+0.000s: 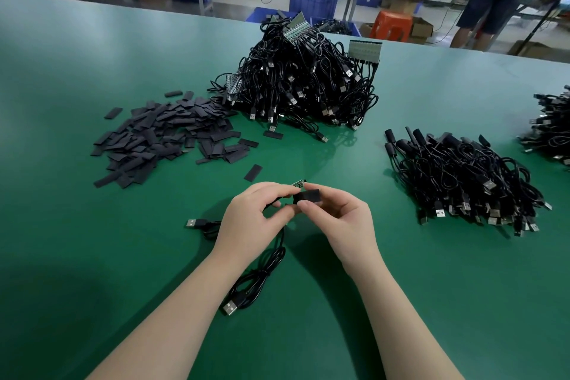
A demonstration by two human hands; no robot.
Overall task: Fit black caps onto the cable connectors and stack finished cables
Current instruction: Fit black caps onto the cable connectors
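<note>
Black flat sleeve-like cap (308, 196), pinched by the right hand (336, 219) above the green counter (92, 256), could snag or go on crooked if the small green connector board (298, 184) pinched by the left hand (256, 219) tilts.

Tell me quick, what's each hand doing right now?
Left hand: pinching the small green circuit-board end of a thin black cable.
Right hand: pinching a flat black sleeve cap at that board.
</note>
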